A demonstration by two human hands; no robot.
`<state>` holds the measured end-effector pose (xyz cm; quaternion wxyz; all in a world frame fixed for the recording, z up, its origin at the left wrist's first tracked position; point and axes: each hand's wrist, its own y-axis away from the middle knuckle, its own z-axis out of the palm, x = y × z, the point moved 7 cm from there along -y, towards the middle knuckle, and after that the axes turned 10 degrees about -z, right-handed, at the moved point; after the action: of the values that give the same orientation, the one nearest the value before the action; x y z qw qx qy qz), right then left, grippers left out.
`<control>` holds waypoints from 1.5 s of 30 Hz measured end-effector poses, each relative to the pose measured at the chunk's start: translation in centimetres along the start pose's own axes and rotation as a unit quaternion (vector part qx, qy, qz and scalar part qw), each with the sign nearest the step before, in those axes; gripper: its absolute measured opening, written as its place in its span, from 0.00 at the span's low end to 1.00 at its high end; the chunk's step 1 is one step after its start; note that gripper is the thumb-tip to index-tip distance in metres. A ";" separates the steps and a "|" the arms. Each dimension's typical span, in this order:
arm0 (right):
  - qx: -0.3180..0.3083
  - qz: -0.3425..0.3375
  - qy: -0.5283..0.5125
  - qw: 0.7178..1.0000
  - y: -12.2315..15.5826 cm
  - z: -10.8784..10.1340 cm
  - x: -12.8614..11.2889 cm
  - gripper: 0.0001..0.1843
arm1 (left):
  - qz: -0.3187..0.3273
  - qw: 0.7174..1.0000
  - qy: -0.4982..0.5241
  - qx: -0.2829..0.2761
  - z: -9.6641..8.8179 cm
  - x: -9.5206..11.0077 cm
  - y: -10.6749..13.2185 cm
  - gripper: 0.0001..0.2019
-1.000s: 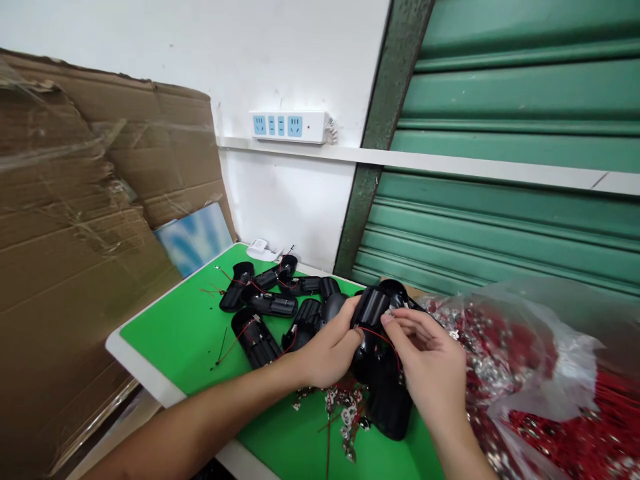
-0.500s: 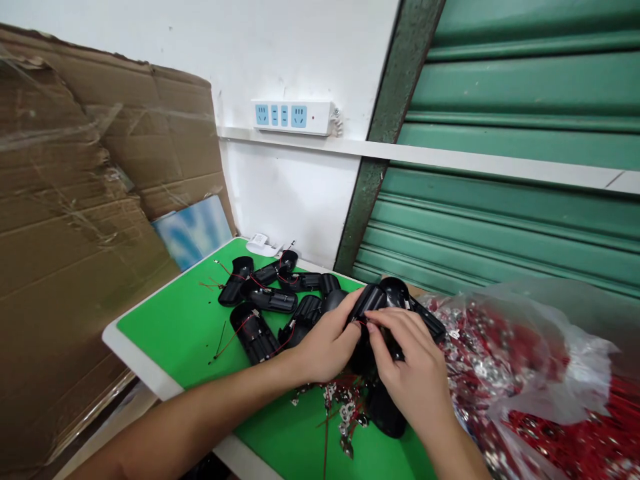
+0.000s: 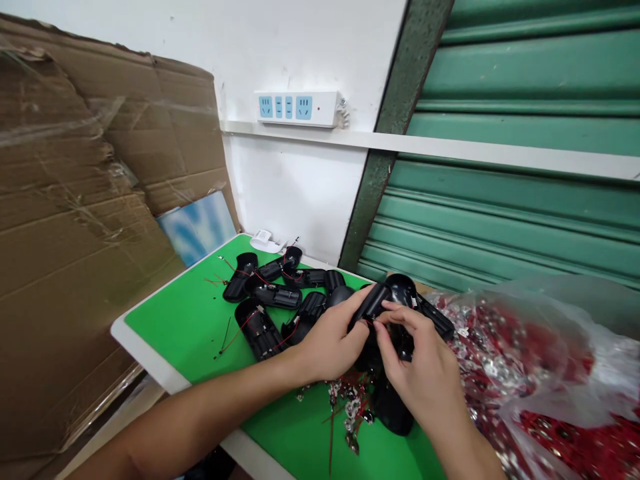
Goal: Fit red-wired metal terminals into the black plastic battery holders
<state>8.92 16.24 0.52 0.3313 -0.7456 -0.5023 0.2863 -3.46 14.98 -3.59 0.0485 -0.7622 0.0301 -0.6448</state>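
Observation:
My left hand (image 3: 334,341) is closed round a black plastic battery housing (image 3: 374,303), held tilted above the green tabletop. A thin red wire (image 3: 369,323) shows at its lower end, between my two hands. The thumb and fingers of my right hand (image 3: 423,347) are pinched together at that end, by the wire. What exactly sits between those fingertips is too small to tell. Beneath my hands lies a loose heap of metal contacts (image 3: 352,408) with red wires. A dark housing (image 3: 393,407) rests partly under my right hand.
Several more black housings (image 3: 274,296), some with red wires, lie across the green table (image 3: 170,333). To the right is a clear plastic bag (image 3: 535,333) full of wired contacts. A large cardboard box (image 3: 100,220) stands left; a power strip (image 3: 297,108) hangs on the wall.
The view has shifted slightly, so everything sits a little further right. My right fingers have moved slightly at the end of the housing; my left hand keeps its hold.

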 end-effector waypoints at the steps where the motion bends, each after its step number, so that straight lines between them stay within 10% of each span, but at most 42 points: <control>1: -0.001 -0.007 0.006 1.000 0.0 0.0 -0.1 0.14 | 0.004 1.000 0.000 -0.002 0.0 0.1 0.0 0.31; 45: -0.029 -0.041 0.108 0.993 -0.2 0.5 -1.8 0.03 | -0.072 0.977 -0.196 0.039 0.3 -0.7 1.0 0.33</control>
<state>7.85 14.68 0.52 0.3731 -0.7604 -0.5018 0.1754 -3.30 14.05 -4.40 0.0364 -0.8715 -0.0597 -0.4854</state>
